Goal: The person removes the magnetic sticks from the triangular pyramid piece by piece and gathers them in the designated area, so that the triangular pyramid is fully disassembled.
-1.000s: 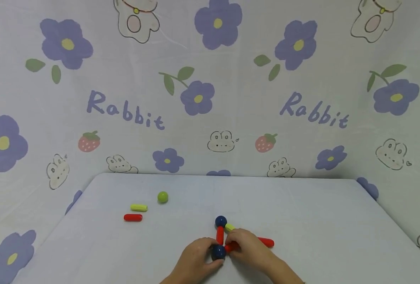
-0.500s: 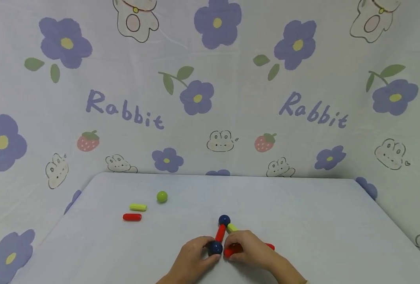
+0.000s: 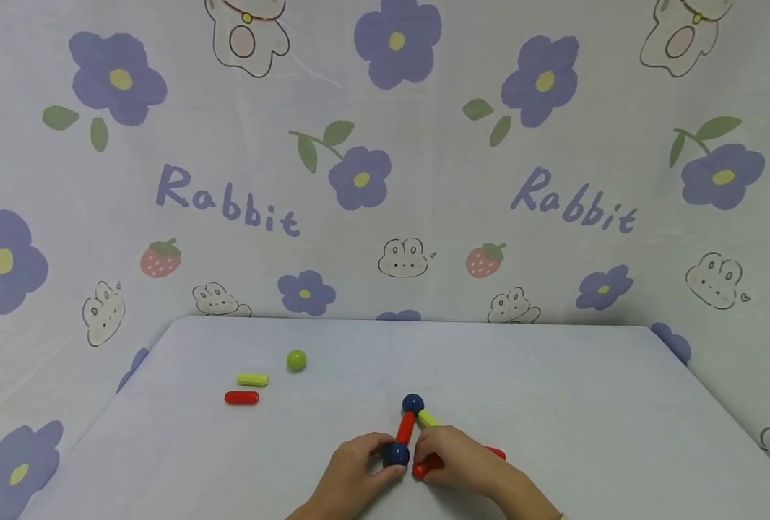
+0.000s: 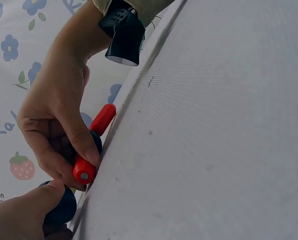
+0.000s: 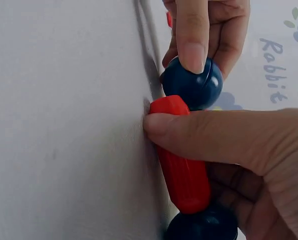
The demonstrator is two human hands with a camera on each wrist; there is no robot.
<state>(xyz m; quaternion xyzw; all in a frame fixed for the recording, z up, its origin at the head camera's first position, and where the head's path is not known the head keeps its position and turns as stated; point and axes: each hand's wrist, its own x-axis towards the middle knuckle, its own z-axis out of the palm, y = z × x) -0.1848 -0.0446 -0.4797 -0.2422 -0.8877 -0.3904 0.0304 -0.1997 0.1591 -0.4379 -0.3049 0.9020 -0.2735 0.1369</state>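
My left hand (image 3: 357, 469) grips a dark blue ball (image 3: 396, 455) between thumb and fingers. From that ball a red rod (image 3: 405, 427) runs to a second dark blue ball (image 3: 413, 404). A yellow-green rod (image 3: 428, 419) slants from the second ball toward my right hand (image 3: 459, 458), which pinches another red rod (image 5: 184, 180). The pinched rod's free end shows a small silver disc in the left wrist view and stands just apart from the left hand's ball. Its other end meets a third dark blue ball (image 5: 204, 225), hidden by my right hand in the head view.
One more red rod (image 3: 497, 453) sticks out beyond the right hand. Farther left on the white table (image 3: 554, 390) lie a green ball (image 3: 297, 360), a yellow-green rod (image 3: 252, 379) and a red rod (image 3: 241, 398). A patterned cloth hangs behind the table.
The pinched red rod's end has come away from the left hand's ball, leaving a small gap. The far blue ball has shifted slightly right, and the rod to it now slants.
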